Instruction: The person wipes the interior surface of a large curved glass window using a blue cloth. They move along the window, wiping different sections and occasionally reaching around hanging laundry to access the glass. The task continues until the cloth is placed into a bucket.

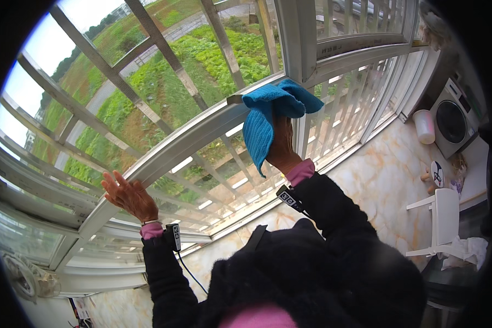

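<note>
A blue cloth (258,131) is draped over my right hand (282,143), which presses it against the white window frame near the corner by the upright post. The cloth hides most of those fingers. My left hand (129,199) is at the same white horizontal rail (197,135), farther left, with its fingers apart and nothing in it. Beyond the glass stand the bars (141,106) of a grille. A small dark piece (234,99) sits on the rail just left of the cloth.
At the right, a white bucket (424,127) stands by a washing machine (455,119) on the marbled floor (377,172). A white chair (447,217) has crumpled cloth near it. A cable (192,274) hangs from the device on my left wrist.
</note>
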The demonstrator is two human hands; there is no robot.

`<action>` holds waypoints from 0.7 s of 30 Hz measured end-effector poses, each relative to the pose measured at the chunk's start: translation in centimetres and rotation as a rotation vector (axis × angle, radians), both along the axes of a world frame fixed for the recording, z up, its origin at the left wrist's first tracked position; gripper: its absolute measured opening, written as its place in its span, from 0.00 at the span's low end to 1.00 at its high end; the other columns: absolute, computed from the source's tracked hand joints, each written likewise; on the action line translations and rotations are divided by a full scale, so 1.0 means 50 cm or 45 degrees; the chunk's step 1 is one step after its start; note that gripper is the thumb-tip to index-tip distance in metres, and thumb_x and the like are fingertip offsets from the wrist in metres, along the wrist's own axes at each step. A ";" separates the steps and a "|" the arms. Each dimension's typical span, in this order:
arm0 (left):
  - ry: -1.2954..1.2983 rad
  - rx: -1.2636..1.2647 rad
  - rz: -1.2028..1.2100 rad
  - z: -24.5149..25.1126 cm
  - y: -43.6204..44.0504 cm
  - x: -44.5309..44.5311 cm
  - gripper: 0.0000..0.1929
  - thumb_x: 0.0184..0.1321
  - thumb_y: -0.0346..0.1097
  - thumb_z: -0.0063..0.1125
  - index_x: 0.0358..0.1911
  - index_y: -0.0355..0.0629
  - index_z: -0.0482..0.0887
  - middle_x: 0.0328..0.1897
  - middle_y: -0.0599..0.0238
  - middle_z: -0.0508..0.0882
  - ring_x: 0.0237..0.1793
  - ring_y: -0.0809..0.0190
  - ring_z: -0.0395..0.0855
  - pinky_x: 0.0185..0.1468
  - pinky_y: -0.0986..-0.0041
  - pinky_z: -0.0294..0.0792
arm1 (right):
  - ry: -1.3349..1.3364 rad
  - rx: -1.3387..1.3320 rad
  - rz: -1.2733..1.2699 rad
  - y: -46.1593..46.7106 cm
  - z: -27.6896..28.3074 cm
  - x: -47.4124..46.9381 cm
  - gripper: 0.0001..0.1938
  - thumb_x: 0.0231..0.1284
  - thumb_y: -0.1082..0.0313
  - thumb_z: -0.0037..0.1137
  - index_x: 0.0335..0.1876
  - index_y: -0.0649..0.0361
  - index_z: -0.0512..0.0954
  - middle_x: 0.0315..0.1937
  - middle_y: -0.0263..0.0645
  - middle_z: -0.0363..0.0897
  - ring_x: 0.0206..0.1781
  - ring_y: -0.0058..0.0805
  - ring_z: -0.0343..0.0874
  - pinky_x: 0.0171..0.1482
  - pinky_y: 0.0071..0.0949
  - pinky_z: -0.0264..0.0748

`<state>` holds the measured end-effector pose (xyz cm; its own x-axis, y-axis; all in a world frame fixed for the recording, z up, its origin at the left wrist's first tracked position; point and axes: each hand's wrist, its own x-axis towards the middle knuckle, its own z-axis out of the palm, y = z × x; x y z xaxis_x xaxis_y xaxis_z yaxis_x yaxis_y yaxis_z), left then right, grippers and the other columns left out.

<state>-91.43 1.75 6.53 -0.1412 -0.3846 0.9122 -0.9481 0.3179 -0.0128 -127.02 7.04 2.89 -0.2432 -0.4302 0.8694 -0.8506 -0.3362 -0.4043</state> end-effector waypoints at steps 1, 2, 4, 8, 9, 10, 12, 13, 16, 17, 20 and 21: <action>-0.005 -0.002 -0.001 0.001 0.002 -0.001 0.29 0.74 0.55 0.25 0.73 0.51 0.55 0.79 0.57 0.50 0.78 0.48 0.42 0.76 0.51 0.28 | 0.137 -0.069 -0.090 0.002 0.034 -0.021 0.37 0.50 0.66 0.61 0.69 0.61 0.61 0.61 0.62 0.59 0.61 0.67 0.61 0.63 0.59 0.56; -0.006 0.002 0.002 0.002 0.003 -0.001 0.29 0.74 0.55 0.25 0.73 0.50 0.55 0.79 0.57 0.50 0.78 0.48 0.42 0.76 0.51 0.28 | 0.273 -0.137 -0.183 0.000 0.067 -0.043 0.36 0.50 0.66 0.61 0.68 0.62 0.62 0.61 0.62 0.60 0.61 0.66 0.62 0.63 0.61 0.55; -0.017 -0.004 0.008 0.003 0.005 -0.003 0.29 0.74 0.55 0.25 0.73 0.50 0.55 0.79 0.57 0.51 0.78 0.48 0.42 0.76 0.51 0.29 | 0.358 -0.241 -0.328 -0.028 0.131 -0.098 0.32 0.52 0.62 0.58 0.65 0.63 0.65 0.52 0.58 0.66 0.59 0.63 0.63 0.61 0.63 0.54; 0.005 -0.021 0.035 0.005 0.004 -0.010 0.29 0.74 0.55 0.25 0.73 0.51 0.54 0.79 0.57 0.52 0.78 0.48 0.43 0.76 0.51 0.29 | 0.203 -0.255 -0.617 -0.088 0.158 -0.216 0.36 0.51 0.54 0.60 0.63 0.66 0.64 0.50 0.60 0.65 0.58 0.63 0.61 0.61 0.60 0.53; 0.035 -0.009 0.028 0.003 0.004 -0.012 0.29 0.74 0.56 0.25 0.74 0.51 0.54 0.79 0.57 0.52 0.78 0.48 0.42 0.76 0.50 0.29 | 0.139 -0.356 -0.526 -0.099 0.131 -0.201 0.38 0.48 0.52 0.62 0.63 0.66 0.64 0.51 0.61 0.63 0.59 0.63 0.59 0.62 0.59 0.52; 0.057 -0.014 0.020 0.002 0.002 -0.014 0.30 0.74 0.56 0.25 0.74 0.51 0.54 0.79 0.57 0.52 0.78 0.48 0.42 0.76 0.50 0.29 | 0.201 -0.395 -0.584 -0.108 0.103 -0.183 0.39 0.46 0.51 0.64 0.63 0.67 0.64 0.52 0.62 0.61 0.59 0.64 0.57 0.62 0.58 0.51; 0.119 -0.021 0.019 -0.003 0.001 -0.018 0.30 0.74 0.56 0.25 0.74 0.52 0.53 0.79 0.57 0.52 0.78 0.47 0.42 0.76 0.50 0.28 | 0.229 -0.301 -0.401 -0.105 0.032 -0.110 0.38 0.49 0.51 0.63 0.64 0.65 0.64 0.56 0.59 0.63 0.61 0.63 0.57 0.65 0.57 0.50; 0.128 -0.023 0.025 -0.005 0.000 -0.020 0.30 0.74 0.56 0.25 0.74 0.52 0.53 0.79 0.57 0.52 0.78 0.47 0.42 0.76 0.50 0.28 | 0.227 -0.236 -0.247 -0.095 -0.003 -0.063 0.37 0.51 0.52 0.62 0.64 0.64 0.64 0.58 0.58 0.64 0.63 0.63 0.57 0.66 0.56 0.50; 0.158 -0.029 0.030 -0.008 0.002 -0.021 0.29 0.74 0.54 0.27 0.74 0.51 0.53 0.79 0.57 0.51 0.78 0.47 0.42 0.76 0.49 0.29 | 0.048 -0.148 0.340 -0.056 -0.055 0.048 0.33 0.56 0.56 0.59 0.66 0.62 0.64 0.62 0.56 0.64 0.67 0.61 0.58 0.69 0.53 0.50; 0.153 -0.021 0.024 -0.007 0.004 -0.021 0.29 0.74 0.53 0.28 0.74 0.51 0.54 0.79 0.56 0.51 0.78 0.47 0.42 0.76 0.49 0.29 | 0.140 -0.143 0.392 -0.052 -0.049 0.055 0.32 0.58 0.57 0.58 0.67 0.61 0.64 0.64 0.55 0.65 0.69 0.60 0.58 0.71 0.52 0.51; 0.148 -0.007 -0.003 -0.001 0.014 -0.018 0.27 0.74 0.51 0.31 0.73 0.51 0.56 0.79 0.57 0.52 0.78 0.47 0.41 0.76 0.50 0.30 | 0.373 -0.089 -0.001 -0.061 0.020 -0.002 0.33 0.57 0.57 0.60 0.67 0.58 0.64 0.66 0.57 0.62 0.69 0.65 0.55 0.70 0.57 0.48; 0.141 0.018 0.011 0.000 0.016 -0.017 0.27 0.74 0.51 0.31 0.73 0.52 0.56 0.79 0.58 0.52 0.78 0.47 0.41 0.76 0.51 0.30 | 0.275 -0.099 -0.171 -0.072 0.054 -0.043 0.33 0.58 0.55 0.60 0.68 0.58 0.64 0.67 0.57 0.61 0.70 0.65 0.54 0.71 0.58 0.47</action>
<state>-92.25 2.57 6.53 -0.0363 -0.3982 0.9166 -0.9460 0.3094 0.0969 -129.17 3.45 5.59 -0.0987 -0.3366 0.9364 -0.9533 -0.2378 -0.1860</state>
